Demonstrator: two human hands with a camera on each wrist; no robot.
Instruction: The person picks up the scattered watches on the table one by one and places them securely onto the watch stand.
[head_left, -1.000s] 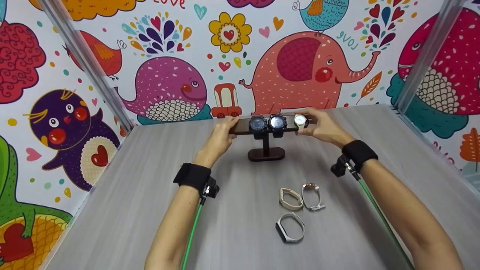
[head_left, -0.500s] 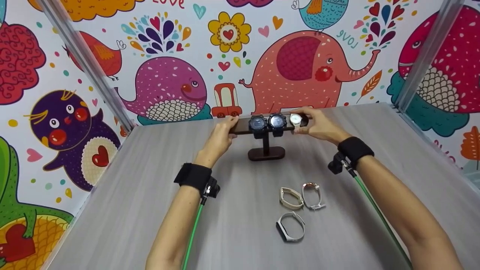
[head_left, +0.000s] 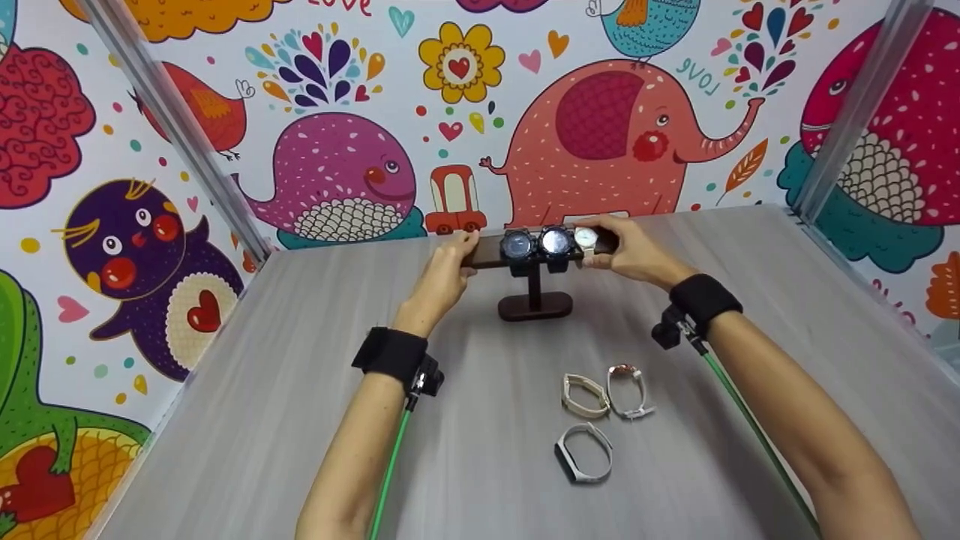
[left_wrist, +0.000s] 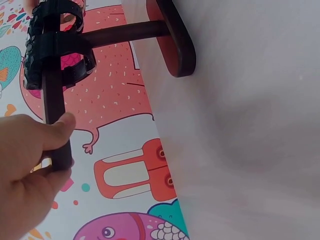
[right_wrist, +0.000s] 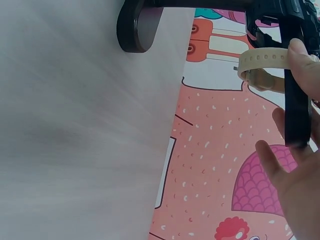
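Observation:
A dark brown T-shaped watch stand (head_left: 484,253) stands near the back wall, with two black watches (head_left: 517,244) looped side by side round the middle of its bar. My left hand (head_left: 448,271) grips the bar's left end, thumb and fingers pinching it in the left wrist view. Round the right part of the bar hangs a cream-strapped watch (head_left: 586,240), close beside the black ones. The thumb and fingers of my right hand (head_left: 637,251) hold this watch; in the right wrist view the thumb presses its strap (right_wrist: 265,58) near the bar.
On the grey table (head_left: 300,360), nearer me, lie a beige watch (head_left: 585,396), a white-strapped watch (head_left: 628,391) and a white fitness band (head_left: 583,454). A wall with cartoon animals (head_left: 600,150) rises right behind the stand. Green cables (head_left: 390,472) run along both forearms.
My right hand has slid the cream-strapped watch leftward along the bar, towards the black watches. My left hand keeps its grip on the bar's left end.

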